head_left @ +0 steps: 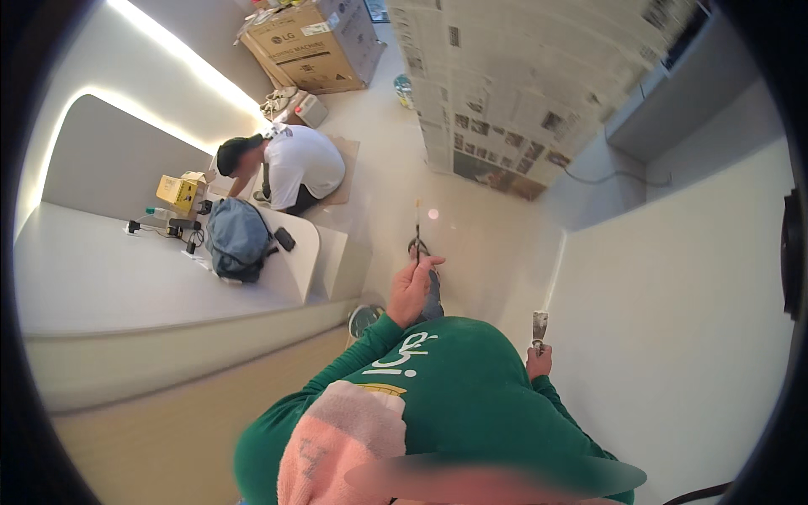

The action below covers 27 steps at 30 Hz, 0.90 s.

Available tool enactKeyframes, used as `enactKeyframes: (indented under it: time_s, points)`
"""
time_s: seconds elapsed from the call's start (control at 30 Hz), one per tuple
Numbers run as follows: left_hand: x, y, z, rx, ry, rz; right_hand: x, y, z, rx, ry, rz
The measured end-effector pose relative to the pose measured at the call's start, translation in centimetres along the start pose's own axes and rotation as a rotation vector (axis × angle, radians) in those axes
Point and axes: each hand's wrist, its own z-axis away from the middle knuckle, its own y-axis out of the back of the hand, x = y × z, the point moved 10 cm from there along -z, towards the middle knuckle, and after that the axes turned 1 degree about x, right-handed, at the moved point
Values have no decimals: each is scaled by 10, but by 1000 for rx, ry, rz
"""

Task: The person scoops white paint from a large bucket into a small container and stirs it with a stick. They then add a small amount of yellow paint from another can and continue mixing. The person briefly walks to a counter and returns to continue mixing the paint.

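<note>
Pink towel (pixel 337 442) nearest the camera in head view, draped at the person's left shoulder, over a green long-sleeved shirt (pixel 480 379). Hands well apart, each closed on its own tool. Left hand (pixel 408 292) out in front of the body, fingers pinching a slim tool (pixel 417 227), pale tip pointing away from the person; exact kind too small to tell. Right hand (pixel 539 362) gripped around the handle of a scraper (pixel 539 322), blade smeared whitish, pointing away from the body, near the edge of a white panel (pixel 673 295) on the right.

To the left, white desk (pixel 109 282) with blue-grey backpack (pixel 239 238), dark phone-like slab (pixel 285 239) just beside it, yellow box (pixel 175 192) farther back, small dark devices with cords between box and backpack. Beyond desk, co-worker (pixel 305 164) in white shirt and dark cap, crouched low on a brown sheet (pixel 347 160); what that person's hands hold, cannot tell. Large cardboard box (pixel 307 50) behind the co-worker. Newspaper-covered surface (pixel 522 84) at upper right, glossy pale floor (pixel 497 252) below it.
</note>
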Motion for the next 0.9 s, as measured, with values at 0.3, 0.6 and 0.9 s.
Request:
enactKeyframes:
  time_s: [0.3, 0.6, 0.9]
  points:
    - [173, 188, -210, 324, -251, -38, -518, -227, -69, -367, 648, 183]
    - [247, 296, -385, 519, -236, 184, -835, -521, -204, -567, 791, 451]
    - [345, 404, -520, 711, -396, 210, -1102, -707, -226, -933, 728, 725]
